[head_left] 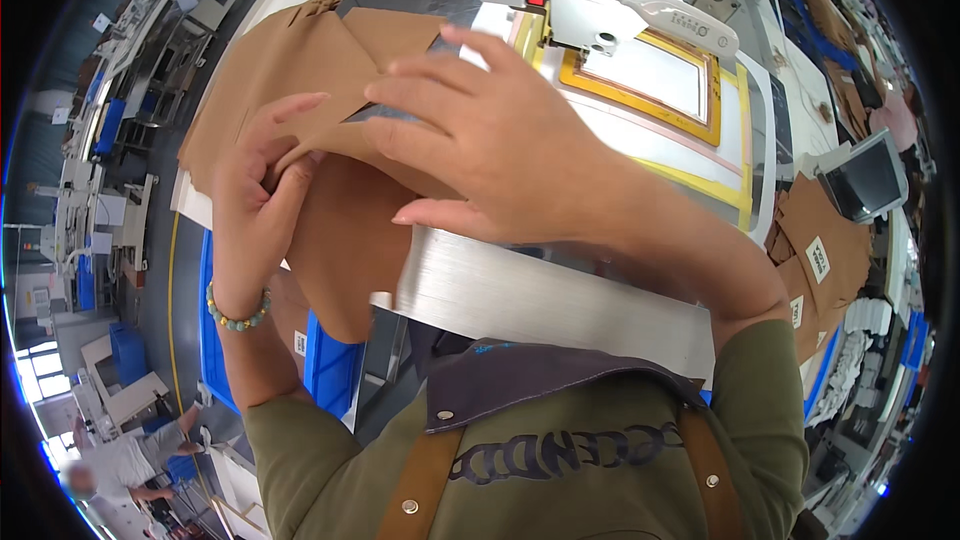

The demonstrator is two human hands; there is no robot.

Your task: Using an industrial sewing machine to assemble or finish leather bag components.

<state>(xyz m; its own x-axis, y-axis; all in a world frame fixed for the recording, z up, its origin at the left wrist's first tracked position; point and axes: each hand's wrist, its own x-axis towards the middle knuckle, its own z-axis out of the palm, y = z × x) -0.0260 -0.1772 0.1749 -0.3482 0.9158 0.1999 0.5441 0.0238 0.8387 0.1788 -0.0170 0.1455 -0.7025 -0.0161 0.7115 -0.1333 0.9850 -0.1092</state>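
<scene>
Between the thumb and fingers of my left hand [262, 185], a flat brown piece of leather-like material [345, 240] is pinched by its upper edge, and it hangs down over the table's front edge. My right hand [465, 135] hovers just to the right with its fingers apart; its fingertips overlap the piece's upper part, and I cannot tell whether they touch it. Behind both hands lies a pile of similar brown pieces [270, 70] on the table. A bead bracelet [240, 322] circles my left wrist.
A sewing machine head [600, 15] stands at the back, above a yellow-edged frame [640, 90]. A metal plate [540, 290] runs along the front edge. Blue bins [330, 370] sit below left. More brown pieces [825, 240] and a monitor [868, 175] are at right. A person [135, 455] is far left.
</scene>
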